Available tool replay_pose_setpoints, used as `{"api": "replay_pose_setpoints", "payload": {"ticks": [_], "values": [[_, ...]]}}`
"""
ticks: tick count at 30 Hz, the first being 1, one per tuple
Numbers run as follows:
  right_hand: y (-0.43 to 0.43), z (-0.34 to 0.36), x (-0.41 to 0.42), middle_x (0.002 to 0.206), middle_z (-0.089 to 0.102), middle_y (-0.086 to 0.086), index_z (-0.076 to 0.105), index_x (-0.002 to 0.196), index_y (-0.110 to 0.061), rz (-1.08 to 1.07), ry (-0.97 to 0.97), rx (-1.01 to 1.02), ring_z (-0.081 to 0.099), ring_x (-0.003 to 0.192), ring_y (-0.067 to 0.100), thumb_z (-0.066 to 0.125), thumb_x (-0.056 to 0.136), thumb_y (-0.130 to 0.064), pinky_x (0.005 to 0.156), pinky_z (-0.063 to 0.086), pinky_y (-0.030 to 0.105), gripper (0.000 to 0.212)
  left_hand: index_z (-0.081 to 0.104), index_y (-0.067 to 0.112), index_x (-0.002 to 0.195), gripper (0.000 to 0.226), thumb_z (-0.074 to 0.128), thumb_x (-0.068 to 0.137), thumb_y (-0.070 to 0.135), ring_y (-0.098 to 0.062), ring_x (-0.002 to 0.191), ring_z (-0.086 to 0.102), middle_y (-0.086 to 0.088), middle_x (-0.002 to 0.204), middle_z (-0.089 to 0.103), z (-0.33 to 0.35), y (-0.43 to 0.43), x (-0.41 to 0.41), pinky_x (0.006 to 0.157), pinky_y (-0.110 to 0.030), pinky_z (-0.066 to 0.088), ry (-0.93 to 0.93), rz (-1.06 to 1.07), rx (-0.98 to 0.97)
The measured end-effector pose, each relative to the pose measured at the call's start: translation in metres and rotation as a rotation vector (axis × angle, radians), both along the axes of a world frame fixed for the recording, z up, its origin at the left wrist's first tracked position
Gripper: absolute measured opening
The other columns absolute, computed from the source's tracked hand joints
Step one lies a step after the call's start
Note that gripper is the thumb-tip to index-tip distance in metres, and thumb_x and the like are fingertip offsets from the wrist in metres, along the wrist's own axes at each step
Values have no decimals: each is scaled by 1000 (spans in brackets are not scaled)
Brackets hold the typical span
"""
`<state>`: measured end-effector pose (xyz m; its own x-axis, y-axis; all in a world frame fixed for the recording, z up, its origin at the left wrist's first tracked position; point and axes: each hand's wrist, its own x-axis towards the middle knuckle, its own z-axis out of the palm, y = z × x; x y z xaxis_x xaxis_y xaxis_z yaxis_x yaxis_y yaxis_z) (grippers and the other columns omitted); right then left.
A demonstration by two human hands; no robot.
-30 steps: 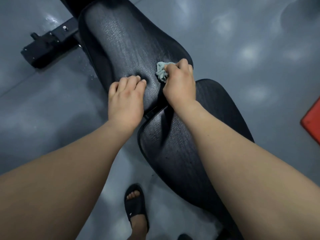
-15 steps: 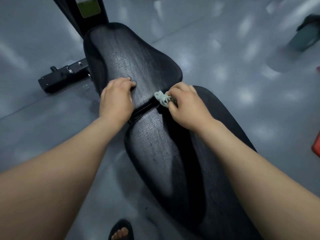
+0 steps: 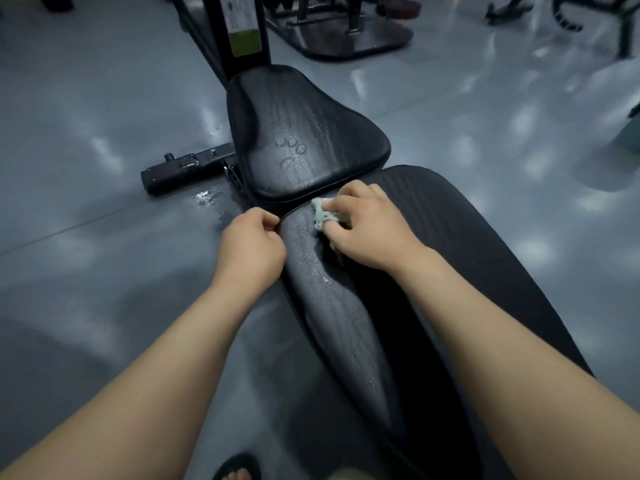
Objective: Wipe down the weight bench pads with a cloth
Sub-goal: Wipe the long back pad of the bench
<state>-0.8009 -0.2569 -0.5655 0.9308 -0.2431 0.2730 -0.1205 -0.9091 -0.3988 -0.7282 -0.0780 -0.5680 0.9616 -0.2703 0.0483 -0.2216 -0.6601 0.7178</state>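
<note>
Cloth [image 3: 321, 213]: small pale wad, bunched up at the top end of the long pad, right by the gap to the seat pad.
Right hand [image 3: 367, 230]: fingers and thumb pinched round the cloth, pushing it onto the vinyl.
Left hand [image 3: 252, 251]: curled into a loose fist against the pad's left edge near the gap; didn't look like it held anything.
Long pad [image 3: 467, 254]: wet sheen and droplets down the left strip, right side looked matte and dry to me.
Seat pad [image 3: 304, 126]: damp streaks, plus a cluster of fingertip marks [image 3: 292, 145] in the middle.
Progress: roughly halfway, I'd guess. Seat looked gone over, most of the long pad not yet, and those marks probably wanted a wipe too.
Around: puddle [image 3: 206, 197] on the grey floor beside the black foot bar [image 3: 183, 166], upright post [image 3: 242, 29] with a green label behind, other machines [image 3: 346, 32] at the back, a sandalled foot [image 3: 237, 471] at the bottom.
In the way: nothing on the pads really, only the person's own forearms over the long one.
</note>
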Motion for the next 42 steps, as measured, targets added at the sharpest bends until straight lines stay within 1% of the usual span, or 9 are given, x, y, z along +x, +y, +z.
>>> {"api": "replay_pose_setpoints", "payload": {"ticks": [7,11,14,18,23,28,33,36,42], "values": [[16,-19,-46,108,58,-5,74,108,-22,213,-65,-77,49,96,22,66,90,-26,84,41,26,20,64,16,130,42,54,89,15,-27,119,60,-8,131,65,9,13,-24,105,-37,48,159,-29,57],[7,-13,-11,106,60,0,76,104,-20,104,-102,-86,49,94,28,64,92,-19,83,50,40,17,72,16,104,27,53,86,10,-29,101,65,-9,105,72,13,11,-24,93,-41,55,139,-8,10],[2,-5,29,107,61,5,77,106,-19,-32,-165,-25,51,93,33,59,93,-18,85,43,32,22,69,21,80,23,51,81,8,-30,80,61,-8,81,69,17,12,-17,81,-43,58,133,-17,17],[1,4,76,113,60,6,76,116,-22,-30,-133,8,48,102,33,55,95,-10,91,37,24,32,68,32,85,27,50,85,12,-29,90,66,-5,91,74,21,20,-17,79,-34,56,150,-78,34],[-3,19,132,115,58,8,76,117,-25,-31,-77,-76,51,107,36,53,96,-18,100,42,37,32,73,4,91,24,51,83,9,-40,79,65,-19,79,71,19,23,-18,71,-48,57,122,-86,-24],[14,25,150,118,61,4,77,114,-25,-89,-93,-57,48,108,35,48,95,-13,90,37,26,36,72,3,93,25,51,83,11,-36,79,66,-17,80,71,18,23,-18,71,-49,56,122,-112,-4],[24,13,105,116,65,5,75,119,-21,163,-85,-85,51,105,26,52,89,-2,92,34,21,42,58,25,76,17,48,78,11,-30,65,54,-16,76,68,17,23,-13,73,-50,55,129,-132,15],[14,21,131,116,64,4,74,121,-28,54,-67,-123,53,108,31,49,92,-7,90,32,23,43,53,26,73,13,45,75,16,-18,63,43,-2,68,55,15,24,-11,70,-49,56,150,-117,-22],[16,26,125,121,63,3,73,122,-29,7,13,-103,54,115,32,47,93,-13,96,34,27,43,57,10,69,14,48,80,11,-28,71,49,-13,80,59,13,20,-20,55,-32,35,133,-173,60]]}}
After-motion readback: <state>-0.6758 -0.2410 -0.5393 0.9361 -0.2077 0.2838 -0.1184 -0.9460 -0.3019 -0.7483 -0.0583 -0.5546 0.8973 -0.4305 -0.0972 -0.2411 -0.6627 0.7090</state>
